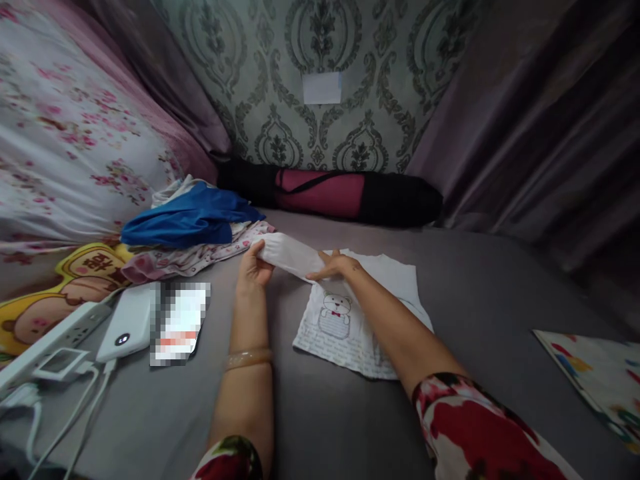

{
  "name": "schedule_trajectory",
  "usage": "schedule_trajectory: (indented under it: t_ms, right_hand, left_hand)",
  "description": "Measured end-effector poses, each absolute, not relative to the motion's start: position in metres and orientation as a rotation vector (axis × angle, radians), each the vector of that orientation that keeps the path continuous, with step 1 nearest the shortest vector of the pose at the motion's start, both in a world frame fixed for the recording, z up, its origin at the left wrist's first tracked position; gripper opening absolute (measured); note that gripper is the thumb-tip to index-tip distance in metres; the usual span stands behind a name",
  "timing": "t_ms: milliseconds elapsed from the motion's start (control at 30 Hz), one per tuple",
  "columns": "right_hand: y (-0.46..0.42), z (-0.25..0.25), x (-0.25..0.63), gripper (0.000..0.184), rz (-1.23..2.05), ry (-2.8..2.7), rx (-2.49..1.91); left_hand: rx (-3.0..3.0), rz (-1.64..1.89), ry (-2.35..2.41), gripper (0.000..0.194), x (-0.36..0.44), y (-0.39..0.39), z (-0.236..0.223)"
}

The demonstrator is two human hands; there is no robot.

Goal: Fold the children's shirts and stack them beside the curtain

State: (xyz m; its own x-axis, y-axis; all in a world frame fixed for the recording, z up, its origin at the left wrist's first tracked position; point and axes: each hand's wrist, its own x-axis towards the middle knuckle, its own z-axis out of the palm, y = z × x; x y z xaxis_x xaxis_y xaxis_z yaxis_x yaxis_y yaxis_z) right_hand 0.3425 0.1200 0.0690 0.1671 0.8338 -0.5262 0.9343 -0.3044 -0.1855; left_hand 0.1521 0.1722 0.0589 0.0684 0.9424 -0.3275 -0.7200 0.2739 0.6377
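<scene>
A white child's shirt [345, 347] with a bear print and lines of lettering lies on the grey bed sheet. One sleeve [290, 257] stretches out to the left, raised toward its gathered cuff. My left hand [255, 267] is closed on that cuff, thumb on top. Where the sleeve meets the body of the shirt, my right hand [337, 265] rests with its fingers stretched and apart, touching the fabric. My right forearm crosses over the shirt and hides part of its middle.
Left of my hands sits a pile of clothes [193, 217], blue on top. Nearer are a phone [183, 323], a white power bank [131, 323], a power strip [55, 343] with cables and a yellow cushion [60, 293]. A long black-and-maroon bag [325, 193] lies along the wall; patterned cloth [595, 373] lies right.
</scene>
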Motion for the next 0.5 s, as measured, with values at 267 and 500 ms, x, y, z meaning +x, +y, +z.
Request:
schedule_trajectory:
  t_ms: [267,500]
  right_hand:
    - [0.122,0.070,0.344,0.115,-0.856,1.762,2.308]
    - [0.068,0.055,0.386,0.042,-1.223,1.932,3.032]
  left_hand:
    - [0.491,1.254,0.709,0.011,0.180,0.156,0.079]
    - [0.673,1.271,0.677,0.016,0.215,0.144,0.076]
